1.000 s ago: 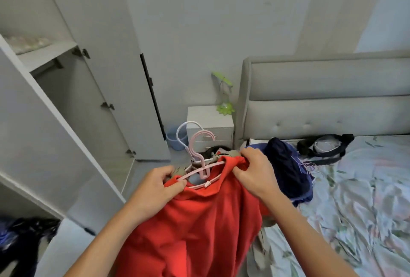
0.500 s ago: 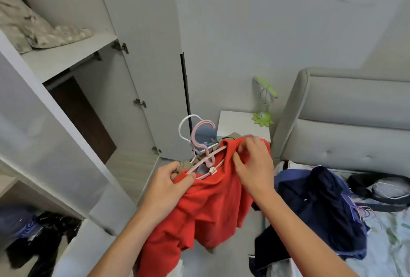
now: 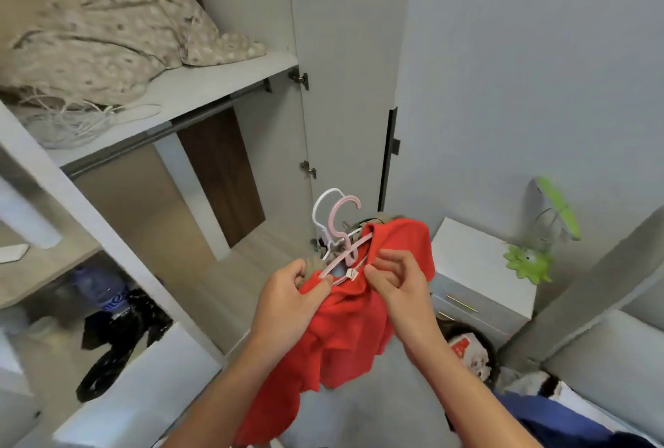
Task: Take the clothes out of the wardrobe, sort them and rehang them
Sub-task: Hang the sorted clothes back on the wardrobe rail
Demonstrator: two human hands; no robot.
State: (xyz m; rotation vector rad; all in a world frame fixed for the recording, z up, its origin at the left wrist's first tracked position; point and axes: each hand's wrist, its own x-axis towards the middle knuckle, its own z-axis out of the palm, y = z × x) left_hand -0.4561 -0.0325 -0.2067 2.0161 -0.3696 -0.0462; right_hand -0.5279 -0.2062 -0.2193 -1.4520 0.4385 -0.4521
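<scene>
wardrobe shelf [image 3: 222, 83], patterned bedding [image 3: 107, 27] on it

Hands: two, a left hand [image 3: 287, 298] and a right hand [image 3: 397, 280]. Hangers: two, one white hanger [image 3: 321, 207] and one pink hanger [image 3: 339, 217]. Red garment [image 3: 345, 332]: one. Green lamp [image 3: 539, 235]: one. Nightstand [image 3: 478, 268]: one. Door hinges visible: three. Folded blanket [image 3: 107, 27] on the shelf: one.

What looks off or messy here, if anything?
The red garment sits bunched and crooked on the pink hanger, its collar pinched by the left hand and right hand. On the wardrobe's top shelf, a crumpled patterned blanket trails fringe over the edge.
</scene>
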